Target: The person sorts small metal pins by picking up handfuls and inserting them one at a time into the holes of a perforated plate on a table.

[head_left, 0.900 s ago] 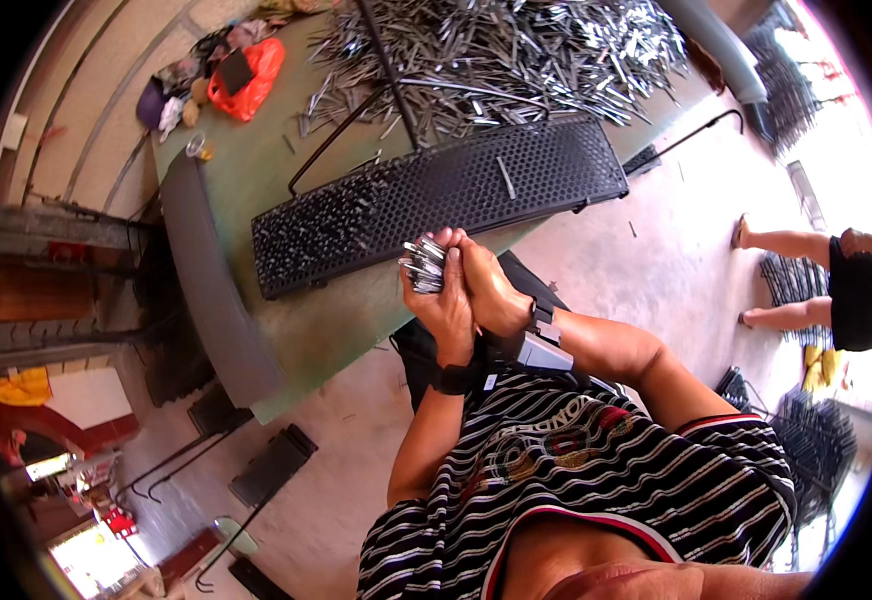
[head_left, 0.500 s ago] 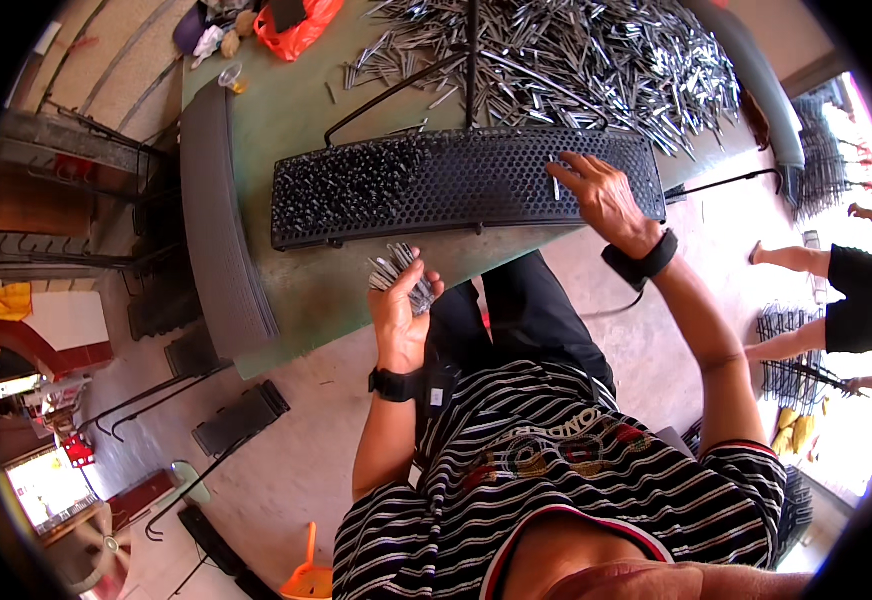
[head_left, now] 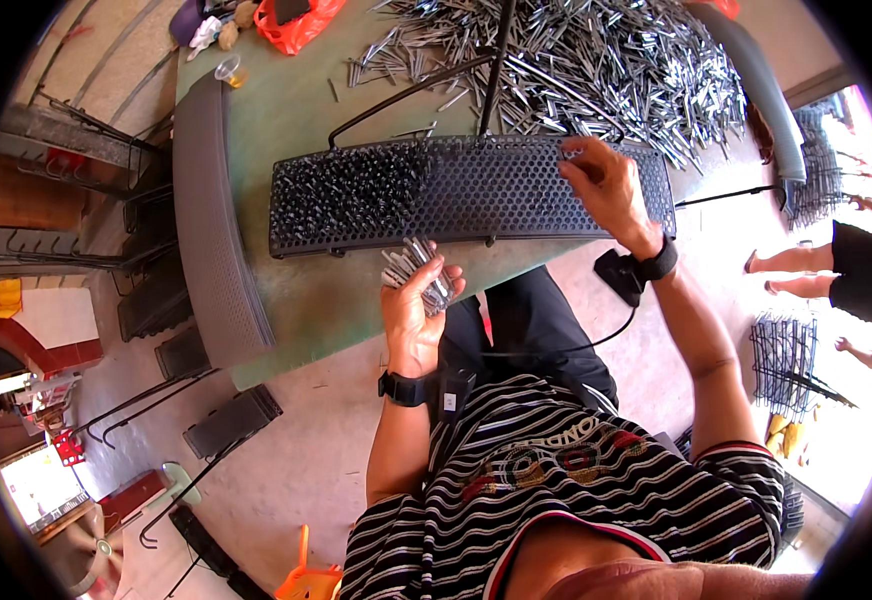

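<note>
My left hand [head_left: 416, 315] is closed around a bundle of thin metal strips [head_left: 418, 268], their ends fanning out above the fingers. It is just off the near edge of a long black perforated panel [head_left: 496, 190]. Many small metal pieces [head_left: 346, 195] stand close together in the holes of the panel's left part, while bare holes show in the middle. Over the panel's right part hovers my right hand [head_left: 611, 190]. Its thumb and fingers are curled toward each other, and whatever lies between the tips is too small to make out.
A large heap of loose metal strips [head_left: 616, 75] covers the far right of the green table [head_left: 301, 100]. Black rods rise from the panel. Stacked grey curved panels [head_left: 218, 230] lie at left, near a plastic cup [head_left: 229, 71] and orange bag [head_left: 301, 28]. Another person [head_left: 851, 270] stands at right.
My right hand has lifted slightly and curled its fingers; the bright strip seen by its fingertips no longer shows there. My left hand, still holding the bundle, has shifted a little to the right.
</note>
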The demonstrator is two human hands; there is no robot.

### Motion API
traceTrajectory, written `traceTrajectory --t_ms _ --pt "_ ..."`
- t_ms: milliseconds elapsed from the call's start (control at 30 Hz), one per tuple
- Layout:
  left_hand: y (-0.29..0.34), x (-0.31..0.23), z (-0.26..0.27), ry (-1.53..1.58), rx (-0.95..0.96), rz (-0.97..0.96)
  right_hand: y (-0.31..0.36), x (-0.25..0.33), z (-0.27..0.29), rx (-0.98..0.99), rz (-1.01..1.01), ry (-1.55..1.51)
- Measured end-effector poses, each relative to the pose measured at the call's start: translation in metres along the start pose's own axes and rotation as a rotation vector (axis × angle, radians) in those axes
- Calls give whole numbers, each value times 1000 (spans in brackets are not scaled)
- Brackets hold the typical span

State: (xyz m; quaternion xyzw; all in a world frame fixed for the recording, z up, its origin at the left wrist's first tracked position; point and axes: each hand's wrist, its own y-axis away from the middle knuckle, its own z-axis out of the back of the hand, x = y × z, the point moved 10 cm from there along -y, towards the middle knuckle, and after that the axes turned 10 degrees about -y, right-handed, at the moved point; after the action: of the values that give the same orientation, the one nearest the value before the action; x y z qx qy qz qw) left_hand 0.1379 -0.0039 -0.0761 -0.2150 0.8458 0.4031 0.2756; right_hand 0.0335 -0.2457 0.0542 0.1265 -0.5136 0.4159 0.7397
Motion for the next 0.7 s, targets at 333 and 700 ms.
traceTrajectory --t_ms 333,700 --pt "-18 -10 -27 -124 -117 -20 -31 7 -62 -157 -94 -463" --pt "-18 -13 -23 -77 -157 -47 -42 -10 -90 -118 66 -208"
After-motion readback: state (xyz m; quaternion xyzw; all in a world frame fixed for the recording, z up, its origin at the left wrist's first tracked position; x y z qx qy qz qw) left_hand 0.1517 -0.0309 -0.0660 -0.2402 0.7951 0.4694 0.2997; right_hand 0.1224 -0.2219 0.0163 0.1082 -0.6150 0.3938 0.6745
